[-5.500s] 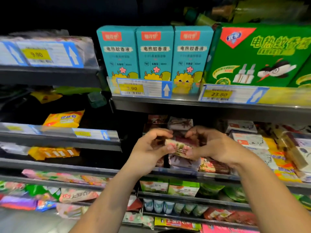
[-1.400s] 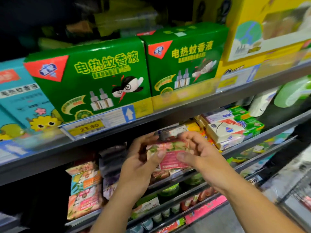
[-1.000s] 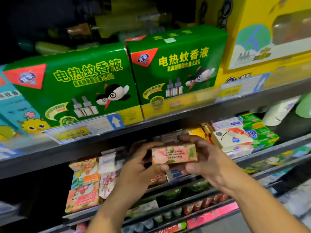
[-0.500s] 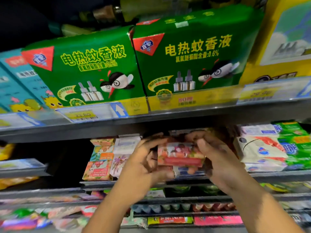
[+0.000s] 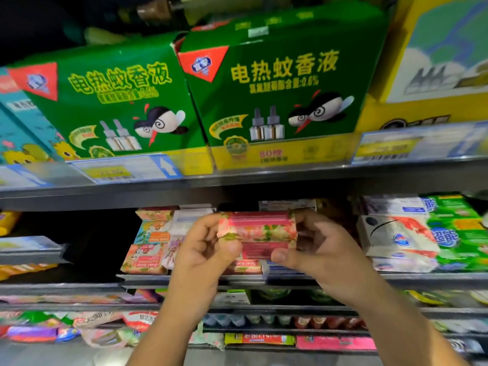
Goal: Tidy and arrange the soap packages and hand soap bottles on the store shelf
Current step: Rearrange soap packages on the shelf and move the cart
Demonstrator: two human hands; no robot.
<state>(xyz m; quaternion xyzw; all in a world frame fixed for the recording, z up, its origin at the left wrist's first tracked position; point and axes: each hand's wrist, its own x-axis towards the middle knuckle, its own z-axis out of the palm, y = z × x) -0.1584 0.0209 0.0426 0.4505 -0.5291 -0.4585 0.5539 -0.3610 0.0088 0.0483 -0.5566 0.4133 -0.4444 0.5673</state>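
Both hands still pinch the soap box [image 5: 258,231] by its ends, barely shifted: left hand [image 5: 208,250] at its 9 o'clock, right hand [image 5: 326,250] at 3, fingers curled. It hangs before the shelf [image 5: 148,278], stacks [image 5: 148,249] at 8 o'clock.

Upper shelf [image 5: 264,180]: two green boxes [image 5: 277,88]. Lower shelf [image 5: 145,278]: stacked soap packages [image 5: 144,260].

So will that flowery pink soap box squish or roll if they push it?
Probably not squishy: the flowery soap box shows straight edges while the left hand and right hand pinch its ends. It likely won't roll, since its sides look flat. It seems fairly light, as fingertips alone hold it up.
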